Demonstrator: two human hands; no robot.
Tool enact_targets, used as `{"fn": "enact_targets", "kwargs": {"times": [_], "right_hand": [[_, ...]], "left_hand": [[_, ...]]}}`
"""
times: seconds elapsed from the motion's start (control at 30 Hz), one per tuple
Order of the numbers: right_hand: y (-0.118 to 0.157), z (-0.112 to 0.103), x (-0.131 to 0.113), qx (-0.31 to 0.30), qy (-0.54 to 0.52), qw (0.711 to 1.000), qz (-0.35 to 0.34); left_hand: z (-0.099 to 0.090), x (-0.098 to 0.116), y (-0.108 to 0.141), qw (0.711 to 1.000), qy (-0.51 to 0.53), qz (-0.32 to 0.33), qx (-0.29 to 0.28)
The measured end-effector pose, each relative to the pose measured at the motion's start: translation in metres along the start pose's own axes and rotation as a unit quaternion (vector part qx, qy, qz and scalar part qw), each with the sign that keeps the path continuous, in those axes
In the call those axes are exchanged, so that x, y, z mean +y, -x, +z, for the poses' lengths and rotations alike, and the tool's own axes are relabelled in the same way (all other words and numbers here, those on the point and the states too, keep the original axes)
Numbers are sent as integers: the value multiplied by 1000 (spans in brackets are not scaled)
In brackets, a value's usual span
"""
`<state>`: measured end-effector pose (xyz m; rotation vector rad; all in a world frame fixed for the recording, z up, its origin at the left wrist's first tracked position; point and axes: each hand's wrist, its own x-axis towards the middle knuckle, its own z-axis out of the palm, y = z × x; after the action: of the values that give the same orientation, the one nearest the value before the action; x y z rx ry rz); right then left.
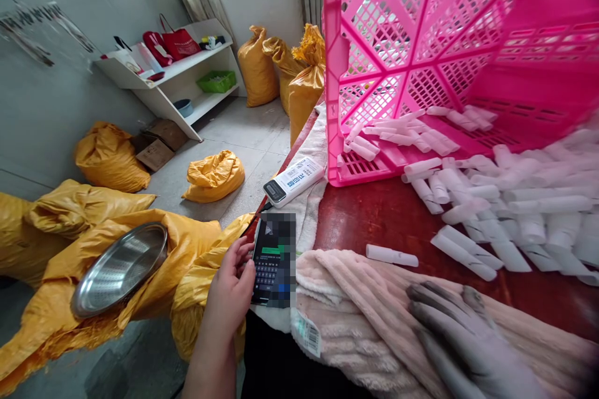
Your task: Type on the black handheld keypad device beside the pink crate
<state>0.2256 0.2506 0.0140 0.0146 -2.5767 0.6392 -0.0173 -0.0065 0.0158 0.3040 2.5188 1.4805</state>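
Observation:
My bare left hand (234, 287) is at the left edge of a smartphone (269, 262), gripping it with the thumb by the lit screen. The screen shows a chat with a keyboard, and its right part is pixelated. Just beyond the phone, a white power bank (294, 182) with a dark end and a cable lies on a white cloth (309, 224). My right hand (458, 330), in a grey glove, lies flat on a ribbed pink towel (365, 318) with its fingers stretched out. One short white plastic tube (392, 255) rests on the red table beyond the towel.
A pink plastic crate (333, 106) lies tipped on the red table (346, 218), with many white tubes (524, 199) spilling out. Yellow sacks (112, 156) stand on the floor, one bearing a metal bowl (121, 268). A white shelf (201, 106) holds bags and a green basket (216, 81).

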Motion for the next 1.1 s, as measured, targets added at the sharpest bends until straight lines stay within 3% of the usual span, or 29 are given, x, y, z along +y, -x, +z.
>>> {"fn": "enact_targets", "kwargs": {"times": [0.63,0.93,1.1], "right_hand": [[1,2,0,9,7,1000,13],[2,2,0,4,2,1000,18],[-1,0,-1,5,-2,1000,11]], "left_hand": [[-4,0,3,998,48,-3,-34],[0,0,-5,1000,-22,0,1],[-2,0,-4,1000,17,1,-15]]}}
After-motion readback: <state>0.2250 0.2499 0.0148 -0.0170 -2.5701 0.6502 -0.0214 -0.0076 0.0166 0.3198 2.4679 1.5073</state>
